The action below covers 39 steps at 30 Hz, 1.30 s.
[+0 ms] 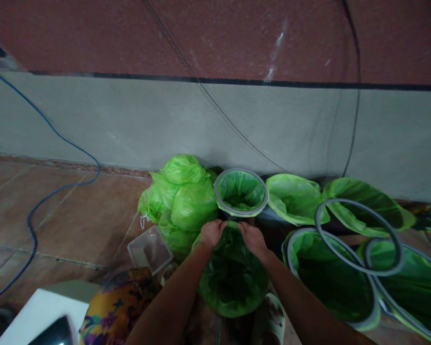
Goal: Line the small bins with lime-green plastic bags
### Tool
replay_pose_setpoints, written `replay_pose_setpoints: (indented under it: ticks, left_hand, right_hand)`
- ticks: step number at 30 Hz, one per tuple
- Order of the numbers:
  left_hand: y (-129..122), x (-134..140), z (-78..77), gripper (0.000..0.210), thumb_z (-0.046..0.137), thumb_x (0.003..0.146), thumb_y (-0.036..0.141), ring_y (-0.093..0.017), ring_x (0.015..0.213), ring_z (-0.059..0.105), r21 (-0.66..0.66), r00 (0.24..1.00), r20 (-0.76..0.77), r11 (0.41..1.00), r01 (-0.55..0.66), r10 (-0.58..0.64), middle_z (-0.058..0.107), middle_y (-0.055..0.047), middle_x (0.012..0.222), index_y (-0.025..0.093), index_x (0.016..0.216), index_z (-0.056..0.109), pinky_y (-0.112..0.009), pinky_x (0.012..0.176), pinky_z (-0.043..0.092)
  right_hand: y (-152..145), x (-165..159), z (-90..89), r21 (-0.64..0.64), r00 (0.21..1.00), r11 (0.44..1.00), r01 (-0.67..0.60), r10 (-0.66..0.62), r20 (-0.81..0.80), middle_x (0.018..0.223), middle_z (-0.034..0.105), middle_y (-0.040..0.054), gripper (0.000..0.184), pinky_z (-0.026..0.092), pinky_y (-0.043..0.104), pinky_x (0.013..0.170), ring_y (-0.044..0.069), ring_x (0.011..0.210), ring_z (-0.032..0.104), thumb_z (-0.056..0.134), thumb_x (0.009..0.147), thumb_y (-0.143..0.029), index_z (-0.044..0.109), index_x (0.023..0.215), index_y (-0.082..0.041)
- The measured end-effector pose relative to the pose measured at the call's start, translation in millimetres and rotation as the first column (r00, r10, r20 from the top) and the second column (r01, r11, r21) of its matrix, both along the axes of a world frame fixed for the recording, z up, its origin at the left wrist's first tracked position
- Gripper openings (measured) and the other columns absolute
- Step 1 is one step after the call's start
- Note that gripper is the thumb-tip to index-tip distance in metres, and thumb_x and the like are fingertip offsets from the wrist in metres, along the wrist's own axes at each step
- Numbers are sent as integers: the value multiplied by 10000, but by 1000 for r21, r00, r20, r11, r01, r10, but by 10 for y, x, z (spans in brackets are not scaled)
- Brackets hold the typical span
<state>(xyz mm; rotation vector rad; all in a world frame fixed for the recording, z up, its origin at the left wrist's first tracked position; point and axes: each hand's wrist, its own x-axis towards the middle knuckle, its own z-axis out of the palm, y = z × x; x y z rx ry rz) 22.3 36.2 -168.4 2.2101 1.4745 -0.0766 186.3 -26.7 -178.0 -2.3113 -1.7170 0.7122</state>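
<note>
My left hand (212,233) and my right hand (252,236) are closed on the far edge of a green bin liner (233,304), a short gap between them. The liner hangs open in a round shape below my hands; whatever bin it sits in is hidden beneath it. Just beyond stands a lined bin with a grey rim ring (241,211) pressed over its bag. Several filled green bags (192,203) are heaped beside my left hand.
On the right, more lined bins (371,306) stand close together, a loose grey ring (359,272) resting on top. A clear plastic container (151,249) lies at left, near a white box (53,311). A blue cable (30,225) crosses the floor; the wall (147,124) rises behind.
</note>
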Motion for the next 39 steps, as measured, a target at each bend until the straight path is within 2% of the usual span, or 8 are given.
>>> replay_pose_setpoints:
  ticks: [10,14,18,22,26,31,35,39]
  left_hand:
    - [-19,-50,-43,255,462,921,357,-214,948,656,1,995,-81,999,52,-52,697,-73,1043,210,1062,616,-307,810,479]
    - [-53,-44,33,441,567,849,285,-240,1111,588,80,1000,-26,997,18,-16,634,-102,1214,192,1276,503,-368,960,427]
    - [-27,-107,145,757,692,736,347,-275,1261,470,133,994,88,988,-78,67,505,-121,1396,168,1399,375,-423,1055,354]
    - [73,-126,246,639,640,784,418,-242,1237,498,125,977,179,982,-140,116,552,-98,1352,176,1345,451,-369,1041,375]
    - [204,-9,260,429,406,935,451,-177,1159,568,68,984,153,992,-107,96,632,-66,1250,198,1249,550,-279,992,406]
    - [273,130,166,496,251,982,420,-196,962,661,-31,994,20,994,-108,109,717,-101,1022,173,1014,680,-286,843,470]
    - [190,88,102,452,304,973,416,-202,949,664,-47,997,-8,996,-71,71,719,-106,1008,178,996,688,-285,827,469]
    - [100,-53,58,345,381,955,417,-174,987,650,-40,1000,3,999,6,-6,711,-48,1055,239,1067,654,-255,860,451]
  right_hand:
    - [-100,106,-212,108,991,989,-102,110,-70,1137,682,82,294,440,257,886,185,1056,625,422,954,-275,612,1161,-185]
    - [-188,58,-180,61,1000,998,8,-7,-7,1067,695,90,305,438,249,804,188,970,645,392,962,-270,616,1140,-165]
    - [-450,-65,-194,78,963,962,262,-265,45,1031,699,113,395,423,263,699,202,866,660,300,980,-318,598,1172,-144]
    - [-761,-243,-246,96,864,866,491,-498,71,1052,698,142,463,428,292,695,227,852,664,262,976,-362,573,1226,-127]
    - [-852,-250,-188,271,829,809,522,-556,64,1177,642,218,545,446,343,836,290,1040,618,348,944,-426,521,1278,-32]
    - [-383,-65,23,416,932,851,321,-361,19,1135,677,168,454,421,361,946,264,1044,608,324,961,-353,629,1147,-73]
    - [22,-36,26,276,996,957,87,-91,2,1118,698,116,372,444,311,912,219,1003,632,367,958,-303,661,1115,-137]
    - [64,-32,-137,139,1000,990,-18,19,-3,1136,698,97,322,469,292,863,210,996,653,437,935,-269,640,1164,-171]
